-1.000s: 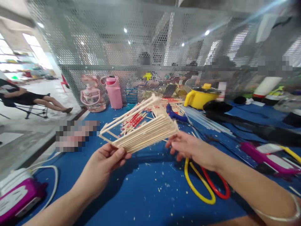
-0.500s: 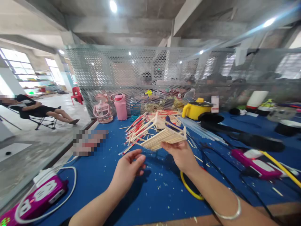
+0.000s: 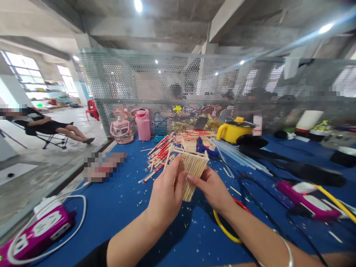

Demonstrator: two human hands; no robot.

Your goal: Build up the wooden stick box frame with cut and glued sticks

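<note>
Both hands grip a pale wooden-stick frame [image 3: 191,171] above the blue table [image 3: 125,207]: left hand [image 3: 167,194] pinching its 9 o'clock side, right hand [image 3: 213,189] its 3 o'clock side. Loose red-and-wood sticks [image 3: 160,154] lie at 12 o'clock.

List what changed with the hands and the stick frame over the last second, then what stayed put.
The left hand, which let go of the stick frame half a second ago, has come back and grips it again, opposite the right hand. The frame has turned from lying flat and wide to standing end-on between both hands. The pile of sticks, the blue glue gun and the yellow pot stayed put.
</note>
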